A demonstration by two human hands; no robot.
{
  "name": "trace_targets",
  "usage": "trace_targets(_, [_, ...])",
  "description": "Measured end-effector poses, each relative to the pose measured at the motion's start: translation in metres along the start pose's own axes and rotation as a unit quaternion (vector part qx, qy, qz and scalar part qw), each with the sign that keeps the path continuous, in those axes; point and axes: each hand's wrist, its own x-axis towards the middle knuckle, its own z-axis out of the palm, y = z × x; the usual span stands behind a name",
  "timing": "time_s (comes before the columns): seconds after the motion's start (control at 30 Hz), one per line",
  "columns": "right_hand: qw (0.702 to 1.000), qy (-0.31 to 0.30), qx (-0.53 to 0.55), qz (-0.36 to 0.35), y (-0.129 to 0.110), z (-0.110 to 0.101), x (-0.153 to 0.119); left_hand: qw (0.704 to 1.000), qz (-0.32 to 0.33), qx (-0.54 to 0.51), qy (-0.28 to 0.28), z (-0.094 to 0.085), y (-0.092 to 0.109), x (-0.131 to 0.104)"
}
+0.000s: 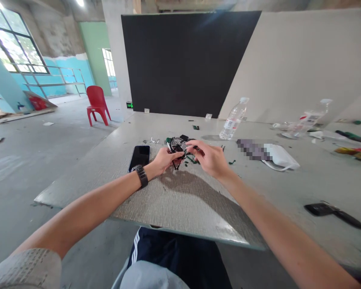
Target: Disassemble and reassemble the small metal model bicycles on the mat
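A small spoked wheel [178,145] on a dark model bicycle frame [176,164] is held above the table. My left hand [164,160] is closed round its lower left side, the thumb lying across the wheel's lower rim. My right hand [209,157] is at the right edge of the wheel, thumb and index finger pinched together; whatever lies between those fingertips is too small to make out. Small green parts [193,159] lie on the table below and between my hands. Silvery bits [154,140] are scattered just beyond my left hand.
Left of my left hand lies a phone [140,156]. Plastic bottles [234,119] stand at the back right, near a white pouch [281,156]. A set of keys [321,209] lies at the right. A black panel [186,60] rises behind the table [180,200]; a red chair [96,103] stands beyond.
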Motion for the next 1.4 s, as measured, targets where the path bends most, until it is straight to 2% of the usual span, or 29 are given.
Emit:
trace_targets(0.17, [0.998, -0.012, 0.052, -0.014, -0.005, -0.002, 0.001, 1.000, 0.009, -0.009, -0.023, -0.005, -0.005, 0.004])
trace_targets(0.3, [0.998, 0.062, 0.022, 0.006, -0.006, 0.003, 0.001, 1.000, 0.005, 0.016, -0.005, -0.004, -0.004, 0.003])
trace_targets(0.37, [0.997, 0.080, 0.009, 0.005, -0.005, 0.004, 0.002, 1.000, 0.002, 0.017, 0.003, -0.003, -0.003, 0.003])
trace_targets(0.57, [0.998, 0.006, 0.067, 0.003, -0.003, 0.004, 0.001, 1.000, 0.000, -0.006, -0.011, -0.003, -0.002, 0.002])
trace_targets(0.67, [0.997, 0.036, 0.061, 0.019, -0.005, 0.006, 0.000, 1.000, 0.004, 0.019, -0.001, -0.002, -0.002, 0.000])
trace_targets(0.8, [0.996, 0.084, 0.016, -0.024, -0.004, 0.009, 0.000, 1.000, -0.004, 0.024, 0.015, 0.000, 0.000, -0.001])
trace_targets(0.9, [0.996, 0.055, 0.032, -0.056, -0.001, 0.007, 0.000, 1.000, -0.005, -0.008, 0.002, 0.000, 0.001, -0.001])
trace_targets(1.0, [0.996, 0.031, 0.062, -0.048, -0.001, 0.004, 0.000, 1.000, -0.008, -0.021, -0.005, 0.000, 0.001, 0.000])
trace_targets(1.13, [0.995, 0.068, 0.067, -0.007, -0.001, 0.006, 0.001, 1.000, -0.016, 0.002, 0.019, 0.001, 0.002, -0.001])
trace_targets(1.23, [0.994, 0.094, 0.052, -0.011, 0.000, 0.007, 0.001, 1.000, -0.013, 0.004, 0.020, 0.001, 0.002, -0.002])
trace_targets(1.4, [0.997, 0.037, 0.062, -0.041, 0.001, 0.004, -0.001, 1.000, 0.000, -0.018, -0.006, 0.000, 0.001, -0.001])
